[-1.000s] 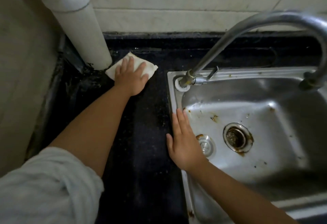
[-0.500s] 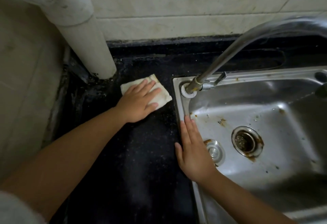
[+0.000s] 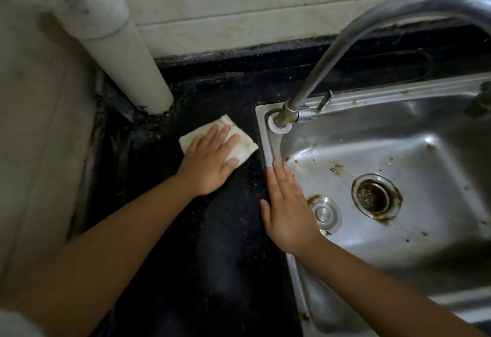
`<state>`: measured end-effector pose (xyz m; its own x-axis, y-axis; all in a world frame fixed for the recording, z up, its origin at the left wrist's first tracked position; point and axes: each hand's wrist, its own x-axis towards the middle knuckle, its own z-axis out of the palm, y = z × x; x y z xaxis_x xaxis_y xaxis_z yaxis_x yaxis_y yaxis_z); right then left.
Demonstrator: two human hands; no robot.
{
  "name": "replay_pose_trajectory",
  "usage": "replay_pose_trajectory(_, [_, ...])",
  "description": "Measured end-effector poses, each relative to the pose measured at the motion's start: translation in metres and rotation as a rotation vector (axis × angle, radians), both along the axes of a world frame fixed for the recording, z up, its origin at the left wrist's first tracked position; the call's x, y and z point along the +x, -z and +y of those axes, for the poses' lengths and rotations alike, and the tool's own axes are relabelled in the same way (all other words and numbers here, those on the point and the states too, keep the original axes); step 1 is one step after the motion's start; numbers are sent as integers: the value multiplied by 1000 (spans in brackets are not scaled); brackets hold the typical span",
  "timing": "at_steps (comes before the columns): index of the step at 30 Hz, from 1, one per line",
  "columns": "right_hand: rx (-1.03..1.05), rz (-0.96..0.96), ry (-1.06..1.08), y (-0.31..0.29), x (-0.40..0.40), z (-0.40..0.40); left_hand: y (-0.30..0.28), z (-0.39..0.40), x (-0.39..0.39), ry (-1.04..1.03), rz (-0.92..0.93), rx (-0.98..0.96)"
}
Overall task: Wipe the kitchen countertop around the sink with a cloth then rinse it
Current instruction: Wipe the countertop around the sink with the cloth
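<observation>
A folded, stained white cloth (image 3: 243,145) lies flat on the black countertop (image 3: 212,243) just left of the steel sink (image 3: 398,243). My left hand (image 3: 207,162) presses down on the cloth with fingers spread, covering most of it. My right hand (image 3: 288,206) rests flat and empty on the sink's left rim, fingers together and pointing away from me. The curved metal faucet (image 3: 332,52) rises from the sink's back left corner and arches to the right.
A thick white pipe (image 3: 125,52) stands in the back left corner of the counter, close to the cloth. Tiled walls close the back and left. The sink basin has rust stains, a drain (image 3: 373,195) and a small overflow cap (image 3: 322,213).
My left hand has slid the cloth from the base of the pipe toward me and to the right, up to the sink's edge. The right hand stays on the rim.
</observation>
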<state>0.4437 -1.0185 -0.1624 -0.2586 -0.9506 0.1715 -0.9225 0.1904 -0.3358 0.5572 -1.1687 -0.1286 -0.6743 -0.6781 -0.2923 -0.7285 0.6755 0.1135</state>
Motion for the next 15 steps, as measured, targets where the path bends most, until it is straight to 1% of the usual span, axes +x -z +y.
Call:
replay_pose_trajectory(3, [-1,-28,-6,0,1,1,-3,31,23,-18,0,19])
replay_pose_trajectory(6, [-10,-20,-8,-1,1,2,-3,32,22,-42,-20,0])
replay_pose_trajectory(11, [-34,31,15,1,2,2,2,-22,-21,-166,-24,10])
replay_pose_trajectory(15, [-59,36,6,-1,1,0,3,-63,-59,-174,6,-6])
